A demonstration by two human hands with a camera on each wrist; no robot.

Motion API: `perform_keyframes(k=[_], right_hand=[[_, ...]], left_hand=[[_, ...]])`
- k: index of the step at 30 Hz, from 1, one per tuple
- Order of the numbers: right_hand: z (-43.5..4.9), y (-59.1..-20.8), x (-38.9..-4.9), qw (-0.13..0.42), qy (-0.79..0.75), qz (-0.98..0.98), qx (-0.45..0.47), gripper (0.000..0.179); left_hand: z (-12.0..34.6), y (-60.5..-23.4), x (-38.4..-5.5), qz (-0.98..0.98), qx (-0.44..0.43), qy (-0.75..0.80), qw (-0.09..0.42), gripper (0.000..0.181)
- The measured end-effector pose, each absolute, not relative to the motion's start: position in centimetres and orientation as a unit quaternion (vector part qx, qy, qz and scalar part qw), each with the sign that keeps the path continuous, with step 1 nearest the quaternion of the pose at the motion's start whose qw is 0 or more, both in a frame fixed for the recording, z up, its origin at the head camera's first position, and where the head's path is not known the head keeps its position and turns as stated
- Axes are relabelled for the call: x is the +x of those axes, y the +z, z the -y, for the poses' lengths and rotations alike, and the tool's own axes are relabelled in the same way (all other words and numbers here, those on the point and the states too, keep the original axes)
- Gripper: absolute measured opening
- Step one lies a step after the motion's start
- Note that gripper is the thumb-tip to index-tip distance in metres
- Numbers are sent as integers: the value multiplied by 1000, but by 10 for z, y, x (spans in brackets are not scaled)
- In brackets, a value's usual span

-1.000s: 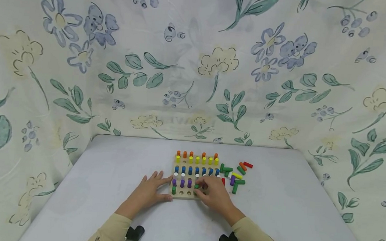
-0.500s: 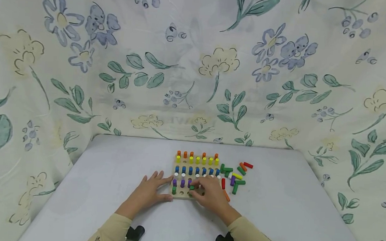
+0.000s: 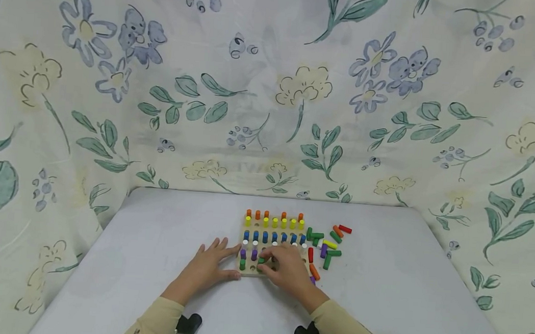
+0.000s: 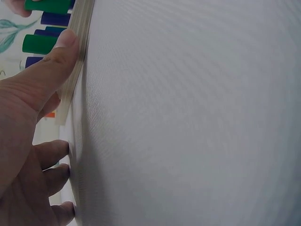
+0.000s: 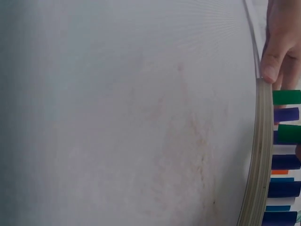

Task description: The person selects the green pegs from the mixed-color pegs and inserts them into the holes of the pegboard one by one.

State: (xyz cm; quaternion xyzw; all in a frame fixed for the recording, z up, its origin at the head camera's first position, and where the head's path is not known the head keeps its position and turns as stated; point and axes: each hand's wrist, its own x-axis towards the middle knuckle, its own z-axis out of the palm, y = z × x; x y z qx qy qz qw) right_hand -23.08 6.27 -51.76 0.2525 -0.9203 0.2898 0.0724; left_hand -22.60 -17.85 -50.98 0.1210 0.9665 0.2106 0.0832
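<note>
A wooden pegboard (image 3: pixel 246 273) holds rows of coloured pegs. My left hand (image 3: pixel 211 263) lies at its left side, fingers spread; in the left wrist view the thumb (image 4: pixel 66 42) presses the board's edge beside a standing green peg (image 4: pixel 40 44). Over the front row, my right hand (image 3: pixel 286 268) pinches another green peg (image 3: pixel 260 263) between thumb and forefinger. In the right wrist view this held green peg (image 5: pixel 290 133) appears near the board's edge, with only a bit of fingertip showing. Whether its lower end sits in a hole is hidden.
Loose pegs in several colours lie right of the board, among them a yellow peg (image 3: pixel 329 244), a red peg (image 3: pixel 345 229) and an orange peg (image 3: pixel 314 272). Two black objects (image 3: pixel 190 324) sit by the sleeves. A floral cloth (image 3: pixel 271 111) hangs behind the white table (image 3: pixel 161 242).
My right hand has moved left along the front row with the green peg, uncovering an orange peg and part of a purple one at the right. The left hand stays in place.
</note>
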Motion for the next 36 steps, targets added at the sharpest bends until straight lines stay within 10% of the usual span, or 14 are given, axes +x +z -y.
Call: perform_keyframes(k=[36], right_hand=[[-45,-517,-231,78,213,935,271,24]], left_hand=[[178,-513,-227,-968,123,208,73,82]])
